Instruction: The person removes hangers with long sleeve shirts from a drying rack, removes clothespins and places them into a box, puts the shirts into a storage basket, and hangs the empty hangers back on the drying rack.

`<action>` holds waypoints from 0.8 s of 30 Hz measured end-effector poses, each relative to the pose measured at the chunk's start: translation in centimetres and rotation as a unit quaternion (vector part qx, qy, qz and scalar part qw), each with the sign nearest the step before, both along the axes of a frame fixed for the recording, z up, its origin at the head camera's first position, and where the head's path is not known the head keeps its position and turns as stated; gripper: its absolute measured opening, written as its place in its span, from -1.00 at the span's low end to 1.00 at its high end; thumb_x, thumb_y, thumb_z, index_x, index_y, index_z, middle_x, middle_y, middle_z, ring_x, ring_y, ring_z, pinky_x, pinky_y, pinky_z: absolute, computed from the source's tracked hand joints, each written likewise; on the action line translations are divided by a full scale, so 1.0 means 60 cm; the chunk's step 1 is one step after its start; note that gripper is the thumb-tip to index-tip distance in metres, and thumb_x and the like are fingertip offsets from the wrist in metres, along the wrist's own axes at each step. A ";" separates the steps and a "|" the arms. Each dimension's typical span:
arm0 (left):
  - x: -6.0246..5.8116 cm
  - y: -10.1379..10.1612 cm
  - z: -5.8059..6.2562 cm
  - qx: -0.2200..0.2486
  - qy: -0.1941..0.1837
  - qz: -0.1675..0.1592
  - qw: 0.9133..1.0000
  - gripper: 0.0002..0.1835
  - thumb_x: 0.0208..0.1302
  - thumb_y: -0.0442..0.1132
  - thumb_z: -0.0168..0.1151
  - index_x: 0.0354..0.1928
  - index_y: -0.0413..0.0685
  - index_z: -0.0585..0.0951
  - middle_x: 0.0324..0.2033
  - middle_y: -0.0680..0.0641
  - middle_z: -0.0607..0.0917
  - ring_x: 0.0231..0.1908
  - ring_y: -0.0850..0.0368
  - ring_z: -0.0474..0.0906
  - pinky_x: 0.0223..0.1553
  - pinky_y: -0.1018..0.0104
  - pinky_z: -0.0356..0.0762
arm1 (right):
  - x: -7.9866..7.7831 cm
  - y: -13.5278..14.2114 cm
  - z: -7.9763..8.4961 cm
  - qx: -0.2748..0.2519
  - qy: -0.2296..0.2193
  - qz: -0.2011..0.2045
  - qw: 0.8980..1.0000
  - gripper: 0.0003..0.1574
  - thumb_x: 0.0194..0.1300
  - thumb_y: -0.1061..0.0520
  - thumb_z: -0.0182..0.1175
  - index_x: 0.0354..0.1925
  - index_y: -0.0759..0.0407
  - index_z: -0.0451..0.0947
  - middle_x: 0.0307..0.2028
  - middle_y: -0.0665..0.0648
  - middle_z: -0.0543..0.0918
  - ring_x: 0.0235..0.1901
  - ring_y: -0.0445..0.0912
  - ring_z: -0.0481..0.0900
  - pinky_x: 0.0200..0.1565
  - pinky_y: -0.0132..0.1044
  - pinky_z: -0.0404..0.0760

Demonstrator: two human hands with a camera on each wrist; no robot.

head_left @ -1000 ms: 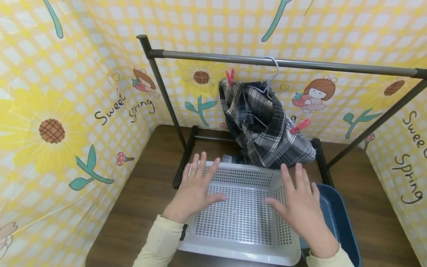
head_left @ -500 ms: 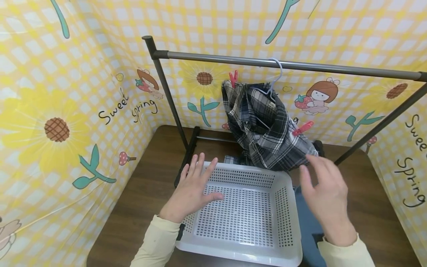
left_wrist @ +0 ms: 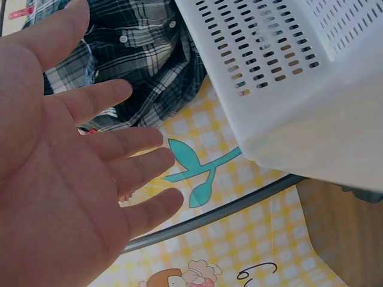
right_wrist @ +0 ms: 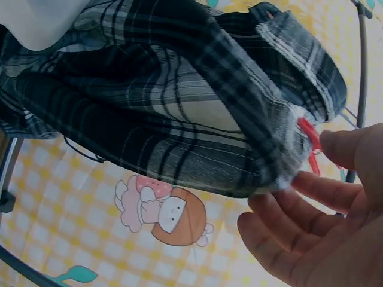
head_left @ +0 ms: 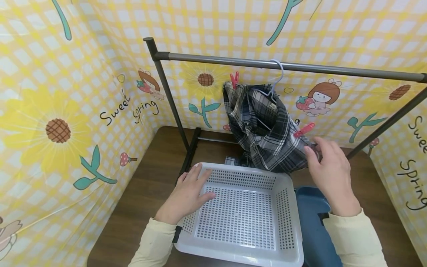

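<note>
A black, grey and white plaid shirt (head_left: 267,144) hangs slumped and tilted on a pale blue hanger (head_left: 279,76). One red clothespin (head_left: 235,79) grips its left upper edge; another red clothespin (head_left: 304,130) sits on its right side. My right hand (head_left: 330,172) is at the shirt's right edge, thumb and fingers apart. In the right wrist view, its fingertips (right_wrist: 261,202) reach the cloth just under the clothespin (right_wrist: 311,143). My left hand (head_left: 186,194) is spread above the left rim of a white perforated basket (head_left: 240,256), palm showing in the left wrist view.
A dark metal clothes rack (head_left: 217,59) stands on the brown wooden table (head_left: 133,193) behind the basket. Right of the basket lies a blue tray (head_left: 310,211), partly under my right forearm. Yellow checked cloth (head_left: 116,44) encloses the back and sides.
My right hand has moved from over the basket's right side up and right to the shirt's edge. My left hand has lowered slightly toward the basket's left rim.
</note>
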State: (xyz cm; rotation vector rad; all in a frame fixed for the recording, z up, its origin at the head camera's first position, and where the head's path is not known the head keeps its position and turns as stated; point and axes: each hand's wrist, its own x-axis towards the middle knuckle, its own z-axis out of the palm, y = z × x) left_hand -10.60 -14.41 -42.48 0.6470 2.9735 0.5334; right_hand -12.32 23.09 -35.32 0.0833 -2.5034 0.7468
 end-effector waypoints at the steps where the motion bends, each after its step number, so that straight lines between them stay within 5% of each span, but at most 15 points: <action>1: 0.000 -0.002 -0.002 0.001 -0.002 0.000 1.000 -0.21 0.36 0.15 0.29 0.49 -0.07 0.32 0.50 -0.31 0.15 0.50 -0.21 0.00 0.38 -0.28 -0.01 | -0.003 0.000 -0.001 0.004 -0.010 0.000 1.000 -0.55 0.47 0.11 0.20 0.18 0.36 0.50 -0.10 0.40 0.55 -0.15 0.26 0.48 -0.14 0.25 0.40; 9: -0.001 -0.023 -0.007 0.025 -0.007 0.006 1.000 -0.28 0.37 0.07 0.31 0.46 -0.08 0.37 0.46 -0.33 0.23 0.45 -0.26 0.12 0.33 -0.32 0.08 | -0.028 0.006 -0.009 0.030 -0.012 0.046 0.998 -0.81 0.47 0.18 0.18 -0.21 0.33 0.53 -0.39 0.26 0.49 -0.38 0.14 0.42 -0.30 0.06 0.35; 14: -0.006 -0.039 -0.021 0.041 -0.010 0.019 0.999 -0.29 0.37 0.03 0.33 0.46 -0.04 0.37 0.45 -0.35 0.23 0.40 -0.33 0.20 0.31 -0.34 0.12 | -0.039 0.009 -0.023 0.029 -0.010 0.063 0.998 -0.71 0.52 0.15 0.11 -0.40 0.17 0.38 -0.55 0.13 0.34 -0.50 0.06 0.34 -0.41 -0.07 0.25; 22: -0.005 -0.064 -0.047 0.046 -0.048 0.049 0.997 -0.27 0.39 0.00 0.31 0.48 -0.12 0.31 0.45 -0.36 0.23 0.37 -0.37 0.25 0.24 -0.38 0.22 | -0.058 0.012 -0.051 0.024 0.115 0.080 0.990 -0.67 0.43 0.25 0.19 -0.47 0.19 0.33 -0.66 0.00 0.18 -0.70 -0.08 0.19 -0.61 -0.21 0.14; 24: -0.003 -0.068 -0.051 0.056 -0.070 0.058 0.994 -0.24 0.41 -0.01 0.29 0.51 -0.12 0.26 0.40 -0.37 0.30 0.27 -0.35 0.40 0.16 -0.31 0.38 | -0.062 0.013 -0.055 0.025 0.134 0.085 0.987 -0.69 0.41 0.27 0.21 -0.46 0.21 0.34 -0.66 -0.02 0.17 -0.71 -0.11 0.17 -0.63 -0.24 0.13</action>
